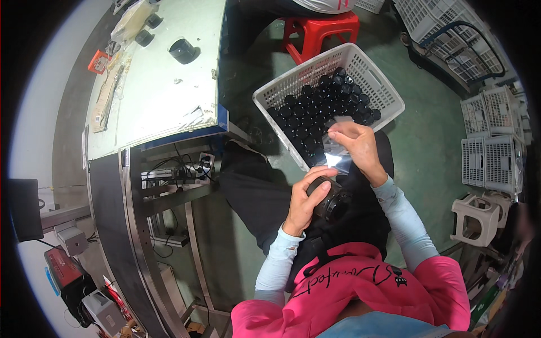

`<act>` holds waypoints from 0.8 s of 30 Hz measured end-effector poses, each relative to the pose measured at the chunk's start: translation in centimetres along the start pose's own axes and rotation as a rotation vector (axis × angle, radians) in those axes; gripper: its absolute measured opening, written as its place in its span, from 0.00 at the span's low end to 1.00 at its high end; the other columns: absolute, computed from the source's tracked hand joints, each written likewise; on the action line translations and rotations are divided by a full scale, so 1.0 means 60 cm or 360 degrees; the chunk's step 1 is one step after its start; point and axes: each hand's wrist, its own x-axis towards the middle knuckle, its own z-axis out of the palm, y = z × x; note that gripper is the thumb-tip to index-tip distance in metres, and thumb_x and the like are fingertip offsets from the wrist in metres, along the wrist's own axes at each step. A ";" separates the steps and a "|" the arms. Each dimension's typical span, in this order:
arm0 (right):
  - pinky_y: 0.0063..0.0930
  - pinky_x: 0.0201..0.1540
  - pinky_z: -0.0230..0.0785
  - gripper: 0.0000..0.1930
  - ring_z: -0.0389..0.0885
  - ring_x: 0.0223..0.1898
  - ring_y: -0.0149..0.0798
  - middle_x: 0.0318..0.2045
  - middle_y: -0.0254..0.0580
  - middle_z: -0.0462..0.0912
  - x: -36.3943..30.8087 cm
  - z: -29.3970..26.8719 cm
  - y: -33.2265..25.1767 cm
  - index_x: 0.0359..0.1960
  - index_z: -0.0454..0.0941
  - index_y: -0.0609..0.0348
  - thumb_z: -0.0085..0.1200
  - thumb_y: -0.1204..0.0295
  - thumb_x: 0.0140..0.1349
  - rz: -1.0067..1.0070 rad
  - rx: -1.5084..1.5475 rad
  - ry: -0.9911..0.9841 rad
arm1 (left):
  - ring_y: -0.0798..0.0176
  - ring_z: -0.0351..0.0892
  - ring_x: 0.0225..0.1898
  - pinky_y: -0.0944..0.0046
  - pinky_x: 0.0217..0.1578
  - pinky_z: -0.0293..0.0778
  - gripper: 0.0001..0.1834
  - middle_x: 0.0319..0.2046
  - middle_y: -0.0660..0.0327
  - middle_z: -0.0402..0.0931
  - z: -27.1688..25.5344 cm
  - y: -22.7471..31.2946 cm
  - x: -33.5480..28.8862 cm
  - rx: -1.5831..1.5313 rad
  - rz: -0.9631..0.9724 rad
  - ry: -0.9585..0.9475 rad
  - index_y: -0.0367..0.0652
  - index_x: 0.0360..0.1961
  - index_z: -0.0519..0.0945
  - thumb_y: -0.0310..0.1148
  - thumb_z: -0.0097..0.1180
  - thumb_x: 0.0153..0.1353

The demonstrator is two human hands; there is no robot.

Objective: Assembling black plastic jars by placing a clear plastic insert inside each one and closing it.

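Note:
My left hand [301,203] is wrapped round a glossy black round jar [333,207] above my lap. A clear plastic film piece [336,155], perhaps a small bag, hangs pinched in the fingers of my right hand [362,146], just above the jar. Light glints off its lower part. Ahead of my knees stands a pale grey plastic crate [384,93] with slotted walls. Many black round pieces [315,110] fill its bottom, similar in look to the one I hold.
To the left is a pale-topped table [169,90] with a black cylinder [182,50], a plastic bag [133,21] and an orange device [98,62]. A red stool [344,25] stands behind the crate, with a person beside it. At right are stacked white crates [490,163] and a trolley [451,67].

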 end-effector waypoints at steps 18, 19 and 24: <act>0.09 0.09 0.52 0.06 0.75 0.16 0.27 0.37 0.54 0.78 -0.003 -0.012 -0.004 0.33 0.72 0.62 0.53 0.75 0.56 0.0323 0.0850 -0.0290 | 0.62 0.70 0.45 0.66 0.49 0.63 0.20 0.47 0.53 0.70 0.007 -0.003 0.007 -0.0145 -0.0017 -0.0009 0.30 0.43 0.74 0.37 0.46 0.58; 0.09 0.09 0.52 0.06 0.75 0.16 0.27 0.37 0.54 0.78 -0.003 -0.014 -0.005 0.33 0.72 0.62 0.53 0.75 0.56 0.0324 0.0852 -0.0291 | 0.62 0.72 0.43 0.65 0.47 0.66 0.25 0.50 0.51 0.68 0.005 -0.001 0.006 -0.0338 -0.0036 -0.0033 0.28 0.45 0.72 0.42 0.42 0.60; 0.10 0.08 0.51 0.05 0.63 0.07 0.21 0.37 0.55 0.78 -0.007 -0.024 -0.015 0.31 0.72 0.61 0.54 0.74 0.55 0.0224 0.0751 -0.0558 | 0.54 0.71 0.45 0.55 0.46 0.71 0.29 0.52 0.48 0.65 -0.025 -0.015 0.012 -0.1321 -0.0192 0.0026 0.36 0.48 0.68 0.52 0.29 0.64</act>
